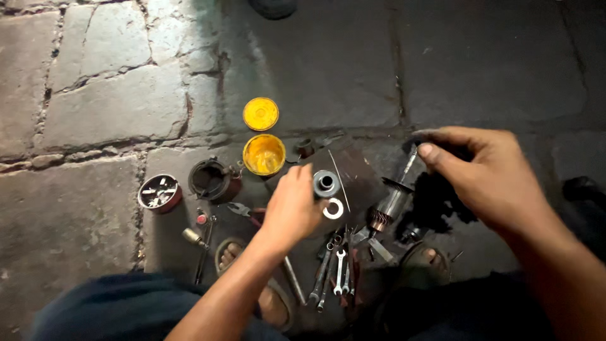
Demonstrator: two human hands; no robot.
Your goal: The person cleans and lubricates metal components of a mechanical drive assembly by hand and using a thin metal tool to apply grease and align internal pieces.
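Left hand: the left hand (291,208) sits in the centre of the frame with the fingers curled around a small grey metal cylinder (326,183); it holds the cylinder at its side, open end up
Right hand: the right hand (489,173) is at the right of the frame, palm down, thumb and first fingers pressed together around something dark near the tip of the shaft (407,165); what exactly they pinch I cannot tell
Motor part: the motor rotor (386,211) with copper windings lies tilted just right of centre, its thin shaft pointing up toward the right hand
Ring: a white washer (333,209) lies just below the cylinder, close to the left fingers
Tools: several wrenches (334,268) lie at lower centre, between the two sandalled feet
Other things: an open yellow tin (264,155) and its yellow lid (261,113) are above centre; a dark round housing (211,180) and a small tin of screws (160,192) are at the left
Risk, slipping: the cylinder is held only by fingertips, so it may slip and roll over the stone floor (101,107)
Risk, small parts: the washer is loose and near the moving hand, a push of the wrist could send it into a crack
Risk, grease: the dark wet stain (442,202) under the right hand may make the fingers slippery
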